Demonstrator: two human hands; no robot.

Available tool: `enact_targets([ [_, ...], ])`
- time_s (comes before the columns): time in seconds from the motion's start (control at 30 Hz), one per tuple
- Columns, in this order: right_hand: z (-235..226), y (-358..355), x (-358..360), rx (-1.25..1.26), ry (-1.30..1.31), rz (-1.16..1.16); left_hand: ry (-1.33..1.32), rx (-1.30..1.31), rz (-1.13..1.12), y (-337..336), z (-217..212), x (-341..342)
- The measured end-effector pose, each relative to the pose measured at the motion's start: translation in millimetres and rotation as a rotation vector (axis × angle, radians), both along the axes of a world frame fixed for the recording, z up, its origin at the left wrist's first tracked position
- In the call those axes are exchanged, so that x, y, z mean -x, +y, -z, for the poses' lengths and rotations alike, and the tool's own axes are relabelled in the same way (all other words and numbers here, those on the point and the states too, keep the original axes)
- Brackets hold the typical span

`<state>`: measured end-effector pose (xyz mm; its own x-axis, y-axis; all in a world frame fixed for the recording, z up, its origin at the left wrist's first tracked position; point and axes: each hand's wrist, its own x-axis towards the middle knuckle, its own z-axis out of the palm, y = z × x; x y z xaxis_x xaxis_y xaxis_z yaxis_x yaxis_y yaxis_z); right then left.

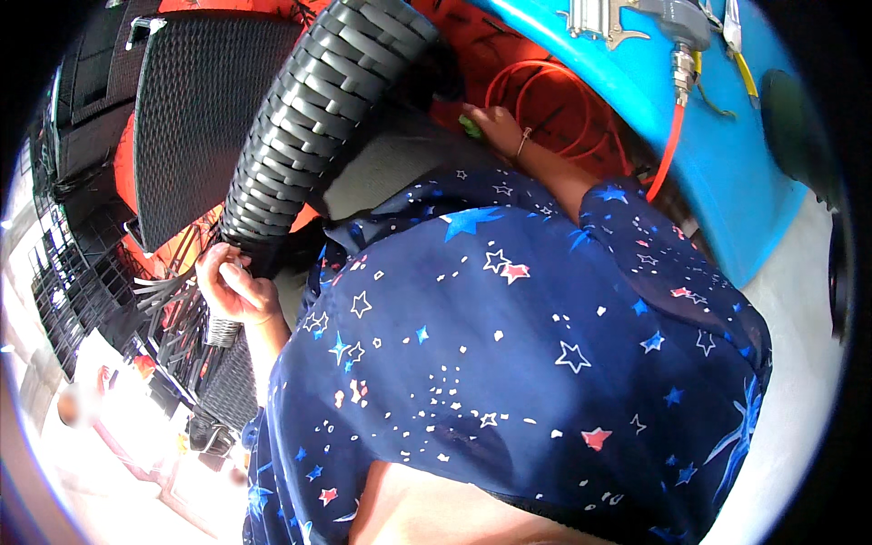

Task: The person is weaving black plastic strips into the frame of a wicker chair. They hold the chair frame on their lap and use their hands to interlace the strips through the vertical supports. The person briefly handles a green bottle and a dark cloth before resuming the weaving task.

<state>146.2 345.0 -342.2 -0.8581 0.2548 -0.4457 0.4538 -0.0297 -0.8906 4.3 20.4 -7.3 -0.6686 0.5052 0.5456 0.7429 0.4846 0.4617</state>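
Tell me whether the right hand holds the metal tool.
No: the metal tool lies on the blue surface, apart from the right hand.

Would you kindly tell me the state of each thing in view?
Left hand: curled at the woven piece's edge; grip unclear.
Right hand: curled at a small green thing; grip unclear.
Woven piece: curved.
Black strands: loose, splayed near the left hand.
Red hose: connected to the air tool.
Hose loops: coiled.
Air tool: lying on the blue surface.
Yellow-handled tool: open or shut unclear.

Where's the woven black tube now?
In the head view, left of centre: the tube slants above the left hand, just right of the flat woven panel.
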Motion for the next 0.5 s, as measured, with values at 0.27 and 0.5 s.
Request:
enact_targets([
  [0.27,79,59,120,-0.015,-0.427,0.160,0.004,0.005,-0.001,0,1,2],
  [0.5,99,98,212,-0.345,-0.220,0.212,0.037,0.082,-0.028,0,-15,-1],
])
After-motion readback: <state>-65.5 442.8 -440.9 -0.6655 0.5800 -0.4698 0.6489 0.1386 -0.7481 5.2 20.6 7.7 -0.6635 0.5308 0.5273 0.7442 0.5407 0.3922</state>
